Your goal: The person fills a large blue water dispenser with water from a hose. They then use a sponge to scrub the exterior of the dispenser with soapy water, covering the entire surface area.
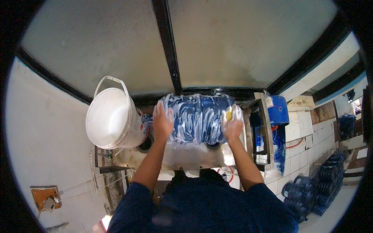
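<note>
The foam-streaked blue water-cooler bottle (pixel 198 116) lies on its side at the centre, over the steel bench (pixel 182 158), its neck toward nine o'clock. The left hand (pixel 163 121) spreads against its shoulder end, the blurred right hand (pixel 233 123) against its base end; both look open, fingers extended, bracing the bottle without wrapping around it. Slick lather could let it slip or roll toward six o'clock, over the bench edge, if one palm loses pressure. The white bucket (pixel 136 130), at nine o'clock beside the neck, could tip from a sideways shove; whether they touch, I cannot tell
</note>
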Action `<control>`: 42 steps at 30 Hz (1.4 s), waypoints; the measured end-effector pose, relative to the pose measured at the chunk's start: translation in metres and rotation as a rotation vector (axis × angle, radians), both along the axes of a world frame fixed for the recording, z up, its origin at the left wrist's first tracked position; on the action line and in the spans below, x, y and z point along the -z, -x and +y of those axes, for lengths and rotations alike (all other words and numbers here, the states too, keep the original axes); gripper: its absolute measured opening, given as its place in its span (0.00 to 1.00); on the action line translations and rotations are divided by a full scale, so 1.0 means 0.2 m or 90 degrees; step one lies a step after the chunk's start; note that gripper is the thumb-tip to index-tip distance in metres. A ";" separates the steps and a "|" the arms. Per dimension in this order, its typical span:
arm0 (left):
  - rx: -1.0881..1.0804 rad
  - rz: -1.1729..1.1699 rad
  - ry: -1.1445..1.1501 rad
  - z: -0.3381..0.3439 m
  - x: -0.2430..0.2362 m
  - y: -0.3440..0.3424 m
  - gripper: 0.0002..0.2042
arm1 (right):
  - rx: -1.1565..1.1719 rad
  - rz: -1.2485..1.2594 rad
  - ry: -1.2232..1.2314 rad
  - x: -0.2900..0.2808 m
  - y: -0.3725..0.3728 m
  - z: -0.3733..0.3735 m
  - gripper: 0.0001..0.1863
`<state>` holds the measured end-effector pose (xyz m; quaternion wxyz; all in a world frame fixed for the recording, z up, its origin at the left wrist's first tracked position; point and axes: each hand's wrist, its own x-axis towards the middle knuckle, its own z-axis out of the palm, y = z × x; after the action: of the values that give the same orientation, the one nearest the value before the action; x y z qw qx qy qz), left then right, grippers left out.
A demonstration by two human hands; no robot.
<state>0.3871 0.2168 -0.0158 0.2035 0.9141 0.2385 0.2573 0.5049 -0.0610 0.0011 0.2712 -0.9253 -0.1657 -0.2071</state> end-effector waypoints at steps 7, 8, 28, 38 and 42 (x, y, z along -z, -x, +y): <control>-0.029 0.135 0.030 0.07 -0.10 -0.16 0.22 | -0.065 0.121 -0.013 0.05 0.19 -0.19 0.35; -0.031 0.121 0.019 0.06 -0.09 -0.14 0.22 | -0.029 0.133 0.023 0.06 0.06 -0.19 0.33; -0.090 0.071 0.006 -0.01 -0.07 -0.05 0.22 | -0.267 0.152 0.396 -0.01 -0.21 0.05 0.30; -0.103 0.080 0.020 -0.04 -0.07 -0.10 0.23 | -0.210 0.471 0.476 0.00 -0.61 0.59 0.24; -0.108 0.068 0.029 -0.01 -0.05 -0.06 0.23 | -0.284 0.121 0.195 -0.09 -0.02 0.51 0.25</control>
<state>0.3988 0.2152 -0.0056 0.1883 0.8982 0.3316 0.2188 0.5080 0.0417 0.0191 0.1813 -0.9116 -0.3680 -0.0270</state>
